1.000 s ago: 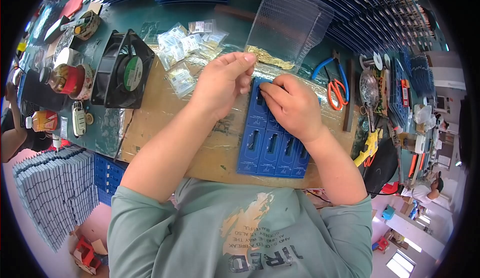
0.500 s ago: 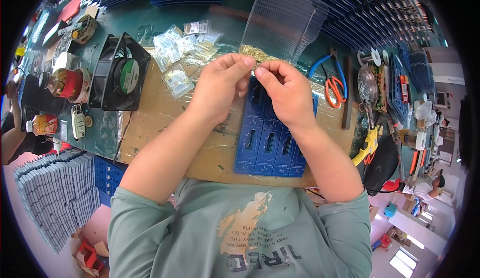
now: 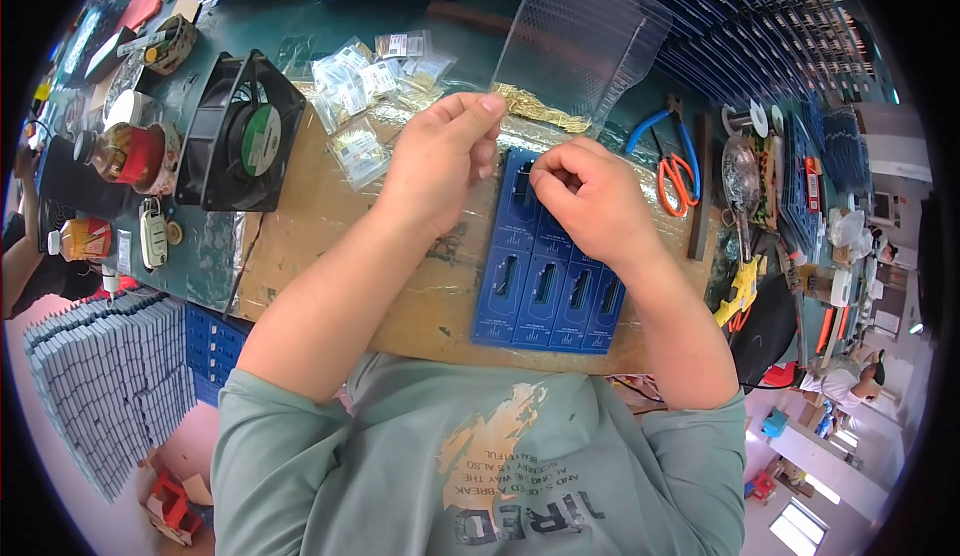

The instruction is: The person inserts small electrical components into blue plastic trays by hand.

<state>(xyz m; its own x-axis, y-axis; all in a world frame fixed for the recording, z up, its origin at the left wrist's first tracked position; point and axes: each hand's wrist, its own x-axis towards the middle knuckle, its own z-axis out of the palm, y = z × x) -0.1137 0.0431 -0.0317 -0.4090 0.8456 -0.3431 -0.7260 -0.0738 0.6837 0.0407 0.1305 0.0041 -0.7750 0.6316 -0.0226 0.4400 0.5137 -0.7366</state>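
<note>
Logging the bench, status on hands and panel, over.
Left hand pinched at gold pins. Right hand fingertips pressed on blue panel. Clear tray close behind; nothing blocking.

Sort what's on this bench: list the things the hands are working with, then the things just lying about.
In use: left hand, right hand, blue panel, gold pins, clear tray.

Lying about: black fan, orange scissors, small bags, red jar, key fob.
</note>
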